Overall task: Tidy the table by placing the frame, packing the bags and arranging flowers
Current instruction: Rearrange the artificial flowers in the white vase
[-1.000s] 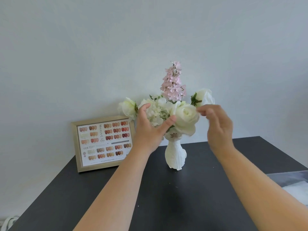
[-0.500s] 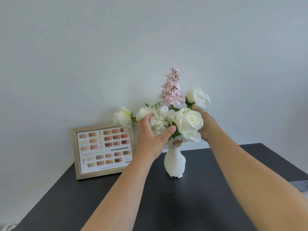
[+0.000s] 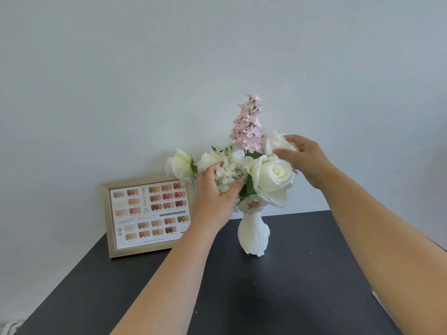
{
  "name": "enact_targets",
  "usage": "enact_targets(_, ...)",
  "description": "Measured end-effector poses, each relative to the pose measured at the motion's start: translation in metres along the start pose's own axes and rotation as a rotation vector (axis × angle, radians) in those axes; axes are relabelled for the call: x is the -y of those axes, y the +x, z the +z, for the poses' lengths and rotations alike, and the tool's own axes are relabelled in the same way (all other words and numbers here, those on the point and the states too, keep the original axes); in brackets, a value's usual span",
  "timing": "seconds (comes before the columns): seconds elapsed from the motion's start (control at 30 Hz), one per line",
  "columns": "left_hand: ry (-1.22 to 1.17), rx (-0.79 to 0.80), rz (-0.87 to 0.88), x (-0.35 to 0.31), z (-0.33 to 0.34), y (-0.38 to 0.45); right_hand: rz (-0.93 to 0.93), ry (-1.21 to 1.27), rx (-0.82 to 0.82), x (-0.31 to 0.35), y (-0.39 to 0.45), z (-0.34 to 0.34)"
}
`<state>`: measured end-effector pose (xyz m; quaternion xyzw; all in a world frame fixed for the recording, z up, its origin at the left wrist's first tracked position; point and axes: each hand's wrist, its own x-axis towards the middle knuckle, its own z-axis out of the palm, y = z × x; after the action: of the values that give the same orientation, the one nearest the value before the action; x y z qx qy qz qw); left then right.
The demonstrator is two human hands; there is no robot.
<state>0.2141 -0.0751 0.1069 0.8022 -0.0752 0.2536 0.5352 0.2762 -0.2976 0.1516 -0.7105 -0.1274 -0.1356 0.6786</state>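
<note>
Behind vase (image 3: 254, 234), frame (image 3: 148, 216) reads "MIGEEN C", "024".

The framed colour chart (image 3: 149, 216) leaning against the wall carries the only writing here. Down its middle runs a brand name in capitals that looks like "MIGEEN C", and lower left stands the number "024". The small lines of characters beside them and along the bottom edge are too fine to read.

Dark table (image 3: 290, 298), pale wall (image 3: 121, 81), perhaps cable (image 3: 9, 326).
</note>
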Motion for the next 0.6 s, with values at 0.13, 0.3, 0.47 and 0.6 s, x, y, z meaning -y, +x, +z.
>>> enact_targets(0.13,-0.061,0.098,-0.028,-0.001,0.004,0.000,0.053,-0.229,0.070,-0.001,-0.013,0.006)
enact_targets(0.3,-0.069,-0.071,0.174,0.001,-0.016,0.006,-0.039,-0.146,-0.070,0.008,-0.015,-0.004)
enact_targets(0.47,-0.565,-0.325,-0.482,0.038,-0.045,0.043,-0.156,-0.127,-0.098,0.018,-0.019,0.001)
enact_targets(0.6,-0.739,-0.022,-0.732,0.059,-0.025,0.047,-0.178,-0.140,-0.016,0.029,-0.013,0.010)
